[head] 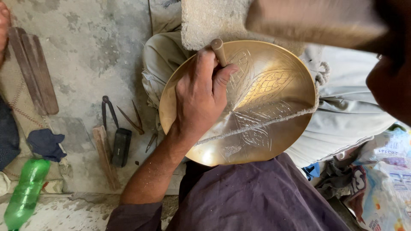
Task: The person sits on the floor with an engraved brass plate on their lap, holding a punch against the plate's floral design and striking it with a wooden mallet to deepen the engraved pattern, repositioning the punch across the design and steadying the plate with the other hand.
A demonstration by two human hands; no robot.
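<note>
Head view: left hand [200,97] grips a chisel [218,51] against an engraved brass plate [274,107]; right hand [391,85], blurred, grasps a hammer [314,21] raised above.

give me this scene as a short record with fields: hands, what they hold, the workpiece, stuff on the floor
left hand: left hand rests on the brass plate, fingers closed around a punch
punch: thin rod, upright, tip on the plate
right hand: right hand at the right edge, blurred, gripping a wooden mallet raised above the plate
workpiece: round brass plate on the lap, engraved with leaf patterns, a cord lying across it
floor, left: dividers, pincers, wooden sticks, green plastic bottle, dark cloth
behind plate: stone block
</note>
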